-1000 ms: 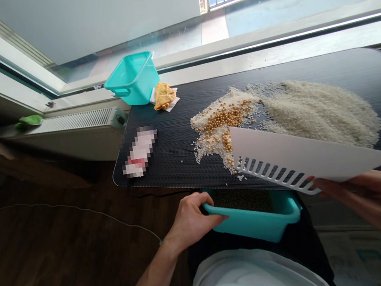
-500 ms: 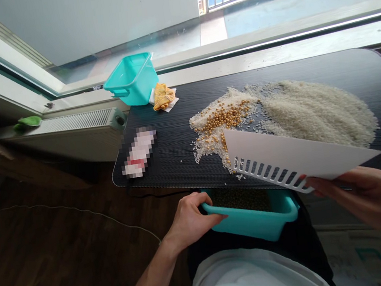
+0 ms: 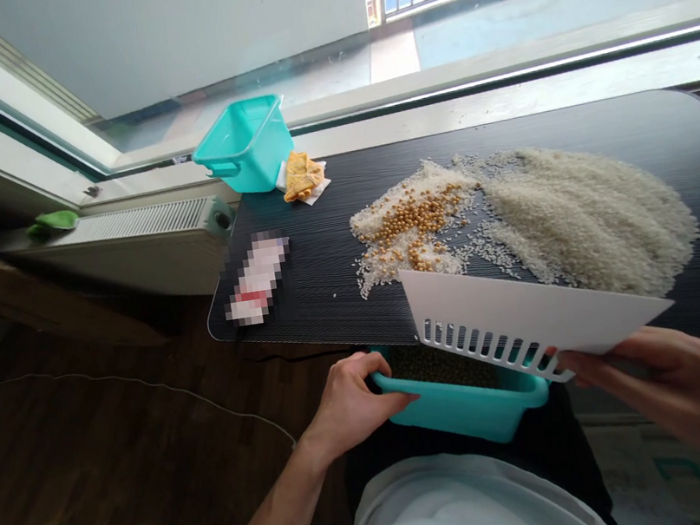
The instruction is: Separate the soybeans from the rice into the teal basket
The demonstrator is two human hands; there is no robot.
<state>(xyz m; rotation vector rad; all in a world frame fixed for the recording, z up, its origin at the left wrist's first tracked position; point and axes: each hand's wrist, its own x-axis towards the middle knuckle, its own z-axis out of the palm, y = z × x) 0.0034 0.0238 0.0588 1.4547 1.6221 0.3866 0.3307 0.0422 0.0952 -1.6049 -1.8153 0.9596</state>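
My left hand (image 3: 348,403) grips the left rim of a teal tub (image 3: 470,407) held just under the near edge of the black table (image 3: 322,249); the tub holds small dark-looking grains. My right hand (image 3: 657,379) holds a white slotted plastic scoop (image 3: 529,319) by its lower right edge, its left end at the table's near edge above the tub. Behind the scoop lies a patch of yellow soybeans (image 3: 413,218) mixed with rice, and to the right a large heap of white rice (image 3: 584,205).
A second teal tub (image 3: 243,142) stands at the table's far left corner beside a yellow cloth (image 3: 301,175). A blurred white-and-red packet (image 3: 257,278) lies on the left. A radiator (image 3: 134,224) and window sill run behind; dark wood floor lies to the left.
The white scoop has slid toward me and left, from over the beans to the table's near edge above the tub. My left hand has stayed on the tub.
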